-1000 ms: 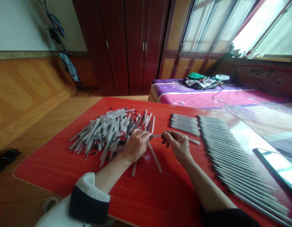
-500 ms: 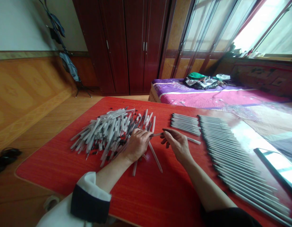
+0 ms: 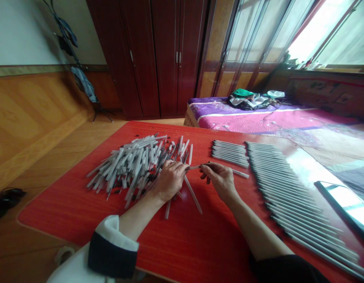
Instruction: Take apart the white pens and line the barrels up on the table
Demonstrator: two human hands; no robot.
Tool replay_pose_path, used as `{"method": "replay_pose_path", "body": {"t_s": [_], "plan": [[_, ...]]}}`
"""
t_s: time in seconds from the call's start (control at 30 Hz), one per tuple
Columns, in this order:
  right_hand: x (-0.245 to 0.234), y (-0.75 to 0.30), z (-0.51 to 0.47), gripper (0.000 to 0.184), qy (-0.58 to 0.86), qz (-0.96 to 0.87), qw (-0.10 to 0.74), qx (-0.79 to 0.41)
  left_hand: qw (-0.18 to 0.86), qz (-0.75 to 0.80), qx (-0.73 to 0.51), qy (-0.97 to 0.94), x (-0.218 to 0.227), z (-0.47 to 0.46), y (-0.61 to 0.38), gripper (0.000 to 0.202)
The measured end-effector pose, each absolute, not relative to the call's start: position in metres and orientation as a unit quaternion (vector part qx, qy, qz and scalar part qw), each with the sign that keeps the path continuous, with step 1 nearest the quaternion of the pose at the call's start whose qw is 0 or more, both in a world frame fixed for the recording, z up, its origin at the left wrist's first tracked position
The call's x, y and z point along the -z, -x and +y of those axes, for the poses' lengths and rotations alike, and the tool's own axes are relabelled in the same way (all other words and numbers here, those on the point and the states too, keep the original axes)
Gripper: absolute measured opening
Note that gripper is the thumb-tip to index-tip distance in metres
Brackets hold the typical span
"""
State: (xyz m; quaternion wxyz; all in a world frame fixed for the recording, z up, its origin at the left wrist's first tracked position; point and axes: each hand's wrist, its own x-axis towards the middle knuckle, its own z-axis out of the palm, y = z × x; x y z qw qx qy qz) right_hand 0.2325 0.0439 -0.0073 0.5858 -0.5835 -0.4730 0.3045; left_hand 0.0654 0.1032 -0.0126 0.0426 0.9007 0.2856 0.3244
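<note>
My left hand [image 3: 170, 177] is closed, its fingertips pinching one end of a slim translucent pen [image 3: 194, 168] above the red table [image 3: 182, 251]. My right hand [image 3: 219, 179] grips the same pen from the other side, and a whitish tube end [image 3: 240, 173] sticks out past its knuckles. Whether this is one piece or two joined parts is hidden by the fingers. Beside the left hand spreads a pile of loose pen parts [image 3: 135, 161], with clear tubes, dark thin refills and small black pieces. A loose tube [image 3: 193, 195] lies between the forearms.
A short row of pens [image 3: 230, 152] with black ends lies beyond my right hand. A longer row of pens [image 3: 291, 188] runs along the table's right side, next to a dark-framed phone or tablet [image 3: 345, 208]. Behind stand a bed [image 3: 243, 118] and a wardrobe [image 3: 167, 59].
The hands keep nearly the same hold on the pen. The whole view has shifted very slightly; nothing on the table has visibly moved.
</note>
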Motion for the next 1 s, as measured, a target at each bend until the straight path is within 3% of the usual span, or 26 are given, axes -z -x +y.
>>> {"method": "replay_pose_path", "body": {"t_s": [0.67,1.0], "plan": [[0.0067,-0.2304,0.0450,0.028,0.573,-0.456,0.599,-0.324,0.032,0.282,-0.313,-0.906,0.0125,0.1032,-0.0649,0.017],[0.0113,-0.2314,0.0446,0.037,0.603,-0.447,0.581,-0.314,-0.010,0.264,-0.313,-0.912,0.0142,0.1032,-0.0645,0.020]]}}
